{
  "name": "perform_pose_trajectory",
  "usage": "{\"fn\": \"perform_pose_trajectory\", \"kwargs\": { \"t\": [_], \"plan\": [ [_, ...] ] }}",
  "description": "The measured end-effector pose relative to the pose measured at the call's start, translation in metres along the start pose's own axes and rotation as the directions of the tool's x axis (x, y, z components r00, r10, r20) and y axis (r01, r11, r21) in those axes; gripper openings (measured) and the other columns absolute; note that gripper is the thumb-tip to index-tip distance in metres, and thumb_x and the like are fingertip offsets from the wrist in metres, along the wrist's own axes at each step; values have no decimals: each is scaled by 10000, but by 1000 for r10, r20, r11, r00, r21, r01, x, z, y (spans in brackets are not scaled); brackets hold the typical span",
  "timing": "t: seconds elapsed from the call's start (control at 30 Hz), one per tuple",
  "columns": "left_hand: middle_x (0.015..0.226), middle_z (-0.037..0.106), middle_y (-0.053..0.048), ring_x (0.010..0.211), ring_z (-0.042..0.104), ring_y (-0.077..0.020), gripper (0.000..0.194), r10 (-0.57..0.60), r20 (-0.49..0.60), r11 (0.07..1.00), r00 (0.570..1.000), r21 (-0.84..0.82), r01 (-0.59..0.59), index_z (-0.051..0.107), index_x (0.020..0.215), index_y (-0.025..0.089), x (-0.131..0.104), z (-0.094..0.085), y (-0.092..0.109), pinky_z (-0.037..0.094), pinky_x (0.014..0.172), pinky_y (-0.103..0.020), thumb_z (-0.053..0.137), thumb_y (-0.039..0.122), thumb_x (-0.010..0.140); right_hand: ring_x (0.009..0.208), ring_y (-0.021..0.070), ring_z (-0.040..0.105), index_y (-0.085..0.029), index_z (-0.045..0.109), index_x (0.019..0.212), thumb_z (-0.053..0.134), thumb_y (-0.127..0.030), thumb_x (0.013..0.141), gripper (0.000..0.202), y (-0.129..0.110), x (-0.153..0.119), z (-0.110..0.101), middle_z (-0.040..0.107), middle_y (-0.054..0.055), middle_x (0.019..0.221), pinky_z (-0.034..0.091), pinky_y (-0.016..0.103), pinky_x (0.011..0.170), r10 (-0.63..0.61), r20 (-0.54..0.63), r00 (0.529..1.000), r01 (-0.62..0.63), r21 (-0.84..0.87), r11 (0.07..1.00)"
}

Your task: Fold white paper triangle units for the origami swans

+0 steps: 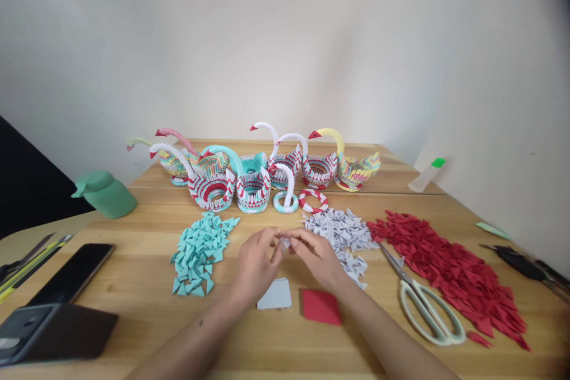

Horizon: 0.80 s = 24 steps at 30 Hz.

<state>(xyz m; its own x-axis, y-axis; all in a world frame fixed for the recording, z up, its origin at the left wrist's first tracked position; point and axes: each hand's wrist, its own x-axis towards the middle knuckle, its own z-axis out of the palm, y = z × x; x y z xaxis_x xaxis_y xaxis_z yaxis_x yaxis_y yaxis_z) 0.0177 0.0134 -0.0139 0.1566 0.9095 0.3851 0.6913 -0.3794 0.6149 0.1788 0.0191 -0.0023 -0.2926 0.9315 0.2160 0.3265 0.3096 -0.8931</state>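
In the middle of the table my left hand (pixel 259 258) and my right hand (pixel 317 254) meet, fingertips pinched together around a small piece of white paper (pixel 285 243). Fingers cover most of the piece, so its folds do not show clearly. Just below my left hand lies a stack of white paper slips (pixel 275 295). A stack of red paper slips (pixel 321 307) sits under my right forearm. Piled to the left are turquoise folded paper triangles (pixel 200 252). White folded triangles (pixel 341 230) spread behind and beside my right hand.
Several folded-paper swans (pixel 253 187) stand along the back, near a red-and-white paper ring (pixel 313 200). Red triangles (pixel 449 267) and scissors (pixel 430 309) lie at right. A green thermos-like container (pixel 104 193), a phone (pixel 71 273) and a dark box (pixel 60 332) occupy the left.
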Motion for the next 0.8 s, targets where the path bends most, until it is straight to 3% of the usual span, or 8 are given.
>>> {"fn": "perform_pose_trajectory", "kwargs": {
  "t": [0.13, 0.4, 0.8],
  "plan": [
    [826, 666, -32, 732, 619, -175, 136, -95, 18, 976, 995, -196, 97, 548, 931, 190, 3, -2, 1, 453, 688, -285, 533, 206, 797, 753, 164, 600, -185, 655, 1002, 466, -289, 883, 247, -1, 0, -3, 652, 38, 811, 461, 265, 707, 23, 31, 999, -24, 40, 999],
    [812, 628, -30, 740, 610, -152, 137, -175, 67, 841, 982, -508, 184, 500, 903, 169, 6, 1, -3, 475, 661, -257, 541, 209, 779, 759, 153, 583, -196, 645, 1056, 487, -294, 880, 256, 3, 1, -4, 631, 29, 809, 452, 258, 714, -7, 82, 997, 1, 78, 997],
    [838, 645, -39, 776, 611, -152, 124, -76, -25, 906, 997, -420, 59, 545, 914, 161, 2, -4, 5, 475, 730, -272, 535, 179, 792, 720, 154, 570, -189, 660, 906, 566, -274, 805, 162, 0, 2, 0, 653, 29, 808, 446, 255, 667, 41, -22, 999, -39, 70, 997]
  ]
}}
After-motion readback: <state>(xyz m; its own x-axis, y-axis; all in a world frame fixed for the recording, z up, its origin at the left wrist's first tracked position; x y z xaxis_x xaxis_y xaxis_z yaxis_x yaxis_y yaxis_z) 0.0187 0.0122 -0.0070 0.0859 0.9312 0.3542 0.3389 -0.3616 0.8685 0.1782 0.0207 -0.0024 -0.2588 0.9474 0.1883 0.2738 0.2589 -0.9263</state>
